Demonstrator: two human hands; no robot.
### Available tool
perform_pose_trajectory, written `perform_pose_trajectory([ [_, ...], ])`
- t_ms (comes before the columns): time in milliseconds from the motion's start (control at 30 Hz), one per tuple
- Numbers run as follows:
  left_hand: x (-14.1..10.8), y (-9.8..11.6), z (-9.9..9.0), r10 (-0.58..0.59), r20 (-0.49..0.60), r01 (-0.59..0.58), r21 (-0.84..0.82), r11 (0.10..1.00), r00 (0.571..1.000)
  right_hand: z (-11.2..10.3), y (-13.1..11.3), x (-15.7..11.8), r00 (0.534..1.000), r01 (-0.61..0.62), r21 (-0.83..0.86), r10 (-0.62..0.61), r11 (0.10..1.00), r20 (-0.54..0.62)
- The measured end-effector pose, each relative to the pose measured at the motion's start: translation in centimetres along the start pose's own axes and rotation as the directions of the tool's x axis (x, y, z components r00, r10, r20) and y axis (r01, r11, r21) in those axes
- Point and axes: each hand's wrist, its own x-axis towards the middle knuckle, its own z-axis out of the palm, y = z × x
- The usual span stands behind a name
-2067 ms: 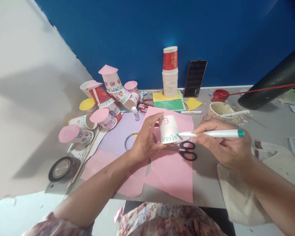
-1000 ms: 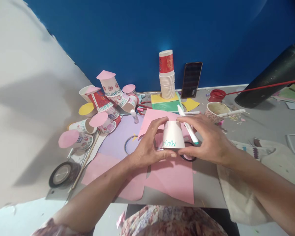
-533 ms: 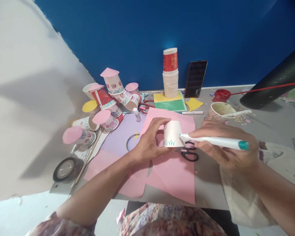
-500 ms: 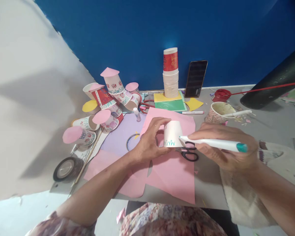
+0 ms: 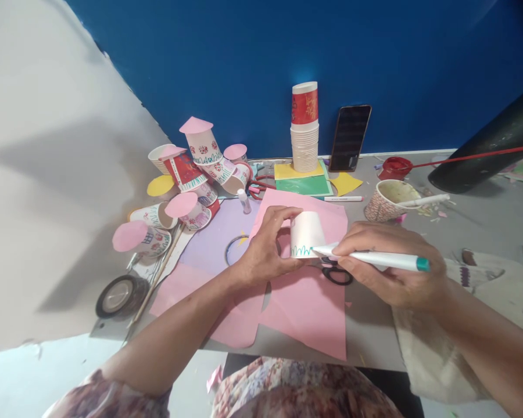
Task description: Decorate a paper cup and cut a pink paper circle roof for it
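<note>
One tall stack of white paper cups (image 5: 304, 142), one black smartphone (image 5: 349, 137), one black-handled pair of scissors (image 5: 336, 273), two white marker pens (image 5: 372, 259) (image 5: 342, 199) on the tabletop (image 5: 462, 215).

A short-sleeved garment of floral-patterned fabric (image 5: 287, 389), printed in muted pinks, purples and creams, is worn over the torso, and its sleeve edge is seen at the left upper arm. Both forearms are left bare from above the elbow. No rings, watch or bracelets are seen on the left hand (image 5: 264, 252) or the right hand (image 5: 392, 267).
</note>
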Motion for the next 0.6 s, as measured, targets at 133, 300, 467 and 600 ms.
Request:
perform_pose_trajectory([
  [133, 0.01, -0.12, 0.04, -0.002, -0.001, 0.002, -0.009, 1.000, 1.000, -0.13, -0.02, -0.03, 1.000, -0.024, 0.015, 0.024, 1.000, 0.003],
  [300, 0.06, -0.12, 0.12, -0.027, -0.018, 0.026, -0.050, 0.998, 0.999, -0.37, -0.14, 0.14, 0.998, -0.063, 0.019, 0.063, 0.998, 0.000],
  [467, -0.02, -0.19, 0.41, -0.090, -0.014, 0.087, -0.146, 0.985, 0.996, -0.55, -0.11, 0.26, 0.997, -0.071, -0.001, 0.071, 0.997, -0.042],
  [600, -0.05, -0.29, 0.57, -0.112, -0.001, 0.110, -0.176, 0.978, 0.994, -0.71, 0.02, 0.13, 0.997, -0.073, 0.029, 0.073, 0.997, 0.004],
])
